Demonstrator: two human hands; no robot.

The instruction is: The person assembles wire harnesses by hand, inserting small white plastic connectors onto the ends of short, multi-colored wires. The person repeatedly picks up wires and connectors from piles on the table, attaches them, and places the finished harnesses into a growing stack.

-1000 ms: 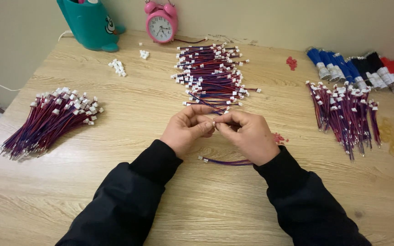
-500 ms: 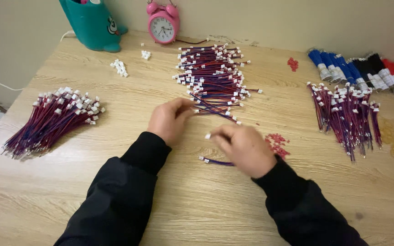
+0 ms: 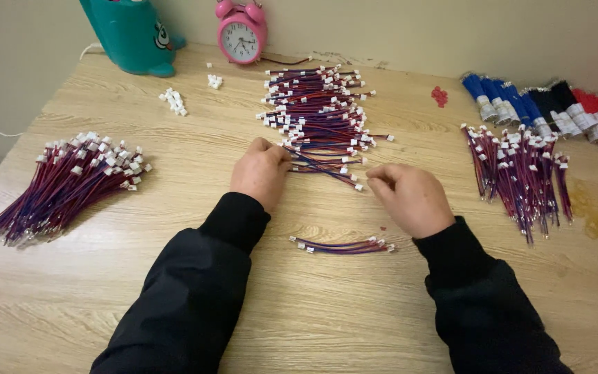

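A wide pile of short red-and-blue wires with white connectors [image 3: 316,111] lies in the middle of the wooden table [image 3: 174,187]. My left hand [image 3: 261,172] rests at the pile's near edge, its fingertips pinching the end of a wire [image 3: 323,166] that slants towards my right hand. My right hand [image 3: 411,199] is curled just right of that wire's far connector, with nothing visible in its fingers. A small bundle of the same wires [image 3: 344,245] lies on the table between my forearms.
A big heap of wires [image 3: 64,183] lies at the left, another [image 3: 520,166] at the right. Blue, black and red bundles [image 3: 541,104] sit at the back right. A pink alarm clock [image 3: 242,33], a teal container [image 3: 129,34] and loose white connectors [image 3: 174,101] are at the back.
My hands were together over the near edge of the pile. The right hand dropped towards the small bundle and has come back up; the left hand reached to the pile.
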